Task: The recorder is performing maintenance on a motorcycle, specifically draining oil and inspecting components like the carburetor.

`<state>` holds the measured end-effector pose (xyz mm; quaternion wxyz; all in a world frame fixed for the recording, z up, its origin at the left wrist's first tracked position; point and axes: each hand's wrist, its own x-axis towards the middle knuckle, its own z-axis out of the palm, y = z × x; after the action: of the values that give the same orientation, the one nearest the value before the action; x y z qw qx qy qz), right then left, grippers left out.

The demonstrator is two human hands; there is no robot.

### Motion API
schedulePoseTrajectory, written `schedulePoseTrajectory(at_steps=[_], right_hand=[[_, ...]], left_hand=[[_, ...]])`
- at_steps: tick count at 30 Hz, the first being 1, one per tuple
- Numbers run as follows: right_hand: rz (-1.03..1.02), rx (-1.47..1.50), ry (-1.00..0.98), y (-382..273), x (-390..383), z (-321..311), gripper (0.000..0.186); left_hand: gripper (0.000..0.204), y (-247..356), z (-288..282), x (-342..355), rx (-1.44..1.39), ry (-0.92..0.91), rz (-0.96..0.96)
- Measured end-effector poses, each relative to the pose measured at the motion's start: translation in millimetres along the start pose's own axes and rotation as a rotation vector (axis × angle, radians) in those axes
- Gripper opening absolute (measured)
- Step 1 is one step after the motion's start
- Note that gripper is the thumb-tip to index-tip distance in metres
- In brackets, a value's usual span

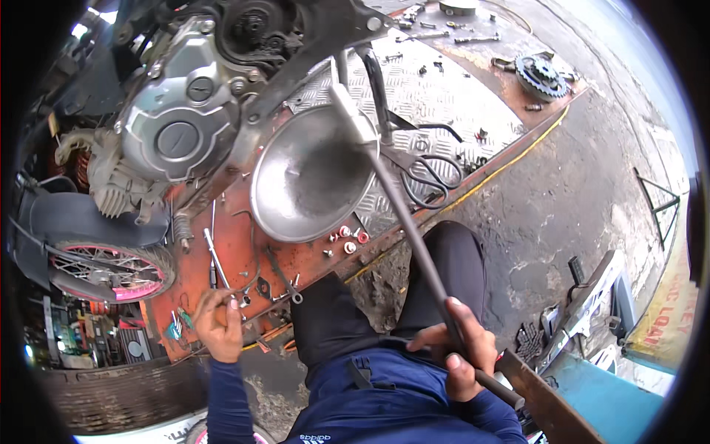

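My right hand [462, 351] is wrapped round a long dark metal bar [414, 237]. A thick silver head sits on the bar's far end, over the rim of a round grey metal bowl [303, 177]. My left hand [220, 325] is at the near edge of the red work table [229, 222], thumb and forefinger drawn together. Whatever may be between those fingertips is too small to make out. A chrome wrench with a long shaft [214, 255] lies just beyond them. To their right is a dark spanner [285, 277] among small loose parts.
A motorcycle engine [177, 126] stands over the table's far left, with a pink-rimmed wheel [111, 274] below it. Scissors [429, 177], small red and white parts [350, 247] and a sprocket [542, 76] lie on the table. Silver-grey motorcycle panels [584, 303] stand at right.
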<state>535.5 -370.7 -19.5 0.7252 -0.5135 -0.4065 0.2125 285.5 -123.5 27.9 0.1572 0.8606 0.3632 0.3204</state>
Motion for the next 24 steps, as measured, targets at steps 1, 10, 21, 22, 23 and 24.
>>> schedulePoseTrajectory(at_steps=[1, 10, 21, 22, 23, 24], right_hand=[[0.024, 0.104, -0.059, 6, 4, 4, 0.068], [0.233, 0.561, -0.034, 28, 40, 43, 0.067], [0.304, 0.691, -0.055, 16, 59, 51, 0.070], [0.266, 0.734, -0.071, 16, 60, 52, 0.064], [0.264, 0.734, -0.060, 15, 60, 53, 0.064], [0.271, 0.746, -0.056, 14, 59, 55, 0.065]], left_hand=[[0.029, 23, 17, 1, -0.285, -0.085, -0.159], [0.037, 106, 118, 106, -1.256, -0.450, -0.520], [0.032, 105, 120, 118, -1.321, -0.249, -0.502], [0.031, 104, 120, 118, -1.337, -0.240, -0.505], [0.029, 104, 120, 118, -1.352, -0.235, -0.496], [0.029, 103, 120, 118, -1.376, -0.232, -0.489]])
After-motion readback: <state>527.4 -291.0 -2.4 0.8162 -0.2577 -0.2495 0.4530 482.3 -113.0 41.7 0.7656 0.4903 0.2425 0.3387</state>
